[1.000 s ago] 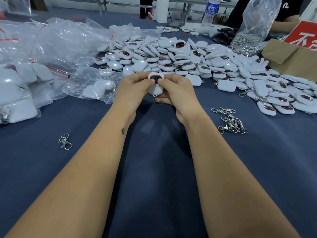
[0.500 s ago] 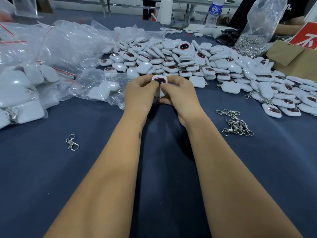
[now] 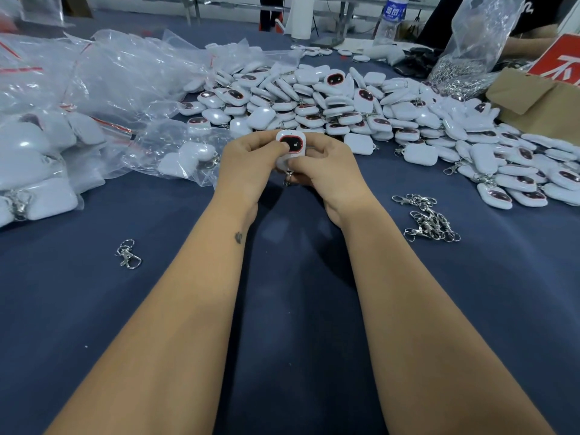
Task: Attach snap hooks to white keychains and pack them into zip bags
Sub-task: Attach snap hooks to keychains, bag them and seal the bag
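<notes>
Both hands meet at table centre, gripping one white keychain [image 3: 291,149] between them, dark window facing up. Left hand [image 3: 248,164] curls round its left edge, thumb on the face. Right hand [image 3: 326,171] pinches the lower end, where a small metal hook part [image 3: 288,178] hangs just below the fingers. Keychain sits above the blue table [image 3: 282,309], just in front of the big keychain pile [image 3: 361,111]. Loose snap hooks [image 3: 428,219] lie right of the right wrist, a single hook [image 3: 128,255] left; filled zip bags [image 3: 47,146] far left
</notes>
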`<state>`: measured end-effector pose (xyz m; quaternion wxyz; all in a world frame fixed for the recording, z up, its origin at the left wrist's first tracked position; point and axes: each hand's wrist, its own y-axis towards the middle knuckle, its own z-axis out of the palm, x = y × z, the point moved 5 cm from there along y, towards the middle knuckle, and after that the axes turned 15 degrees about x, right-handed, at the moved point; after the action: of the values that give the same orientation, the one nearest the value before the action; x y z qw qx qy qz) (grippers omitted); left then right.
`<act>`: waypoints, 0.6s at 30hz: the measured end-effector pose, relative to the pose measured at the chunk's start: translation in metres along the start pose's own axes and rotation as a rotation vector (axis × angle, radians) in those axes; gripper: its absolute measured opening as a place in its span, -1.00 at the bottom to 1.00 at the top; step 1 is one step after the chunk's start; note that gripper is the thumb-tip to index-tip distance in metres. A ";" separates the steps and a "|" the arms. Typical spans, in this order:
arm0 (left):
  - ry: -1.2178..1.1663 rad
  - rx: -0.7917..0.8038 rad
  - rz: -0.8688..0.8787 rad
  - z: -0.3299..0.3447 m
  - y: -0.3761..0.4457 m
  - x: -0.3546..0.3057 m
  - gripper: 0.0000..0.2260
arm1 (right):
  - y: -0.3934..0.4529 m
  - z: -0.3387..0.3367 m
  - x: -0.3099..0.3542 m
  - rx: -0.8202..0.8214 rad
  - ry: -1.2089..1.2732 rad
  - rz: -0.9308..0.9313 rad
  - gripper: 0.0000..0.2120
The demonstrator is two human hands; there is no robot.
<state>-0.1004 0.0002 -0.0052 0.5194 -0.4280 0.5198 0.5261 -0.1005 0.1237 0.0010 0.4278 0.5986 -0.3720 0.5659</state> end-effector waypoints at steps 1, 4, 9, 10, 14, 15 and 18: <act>-0.001 -0.001 -0.003 0.000 0.000 0.000 -0.84 | 0.000 0.000 0.000 -0.004 -0.003 0.000 -0.67; -0.003 0.008 -0.010 0.001 0.001 0.001 -0.84 | 0.000 0.000 -0.001 -0.021 -0.017 0.006 -0.67; 0.019 0.011 -0.009 0.002 0.003 0.001 -0.84 | 0.001 -0.003 -0.003 -0.047 -0.016 0.010 -0.67; 0.020 0.010 -0.010 0.002 0.003 0.001 -0.84 | 0.001 -0.003 -0.003 -0.049 -0.015 0.010 -0.67; 0.036 0.018 -0.006 0.002 0.003 0.002 -0.84 | 0.001 -0.004 -0.002 -0.058 -0.007 0.016 -0.68; 0.040 0.020 -0.004 0.002 0.004 0.002 -0.83 | 0.001 -0.004 -0.002 -0.064 -0.007 0.020 -0.68; 0.046 0.021 0.004 0.002 0.004 0.002 -0.83 | 0.001 -0.004 -0.002 -0.073 -0.005 0.026 -0.67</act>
<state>-0.1044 0.0029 -0.0065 0.5107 -0.4336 0.5380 0.5116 -0.1028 0.1273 -0.0009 0.4408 0.5791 -0.4013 0.5561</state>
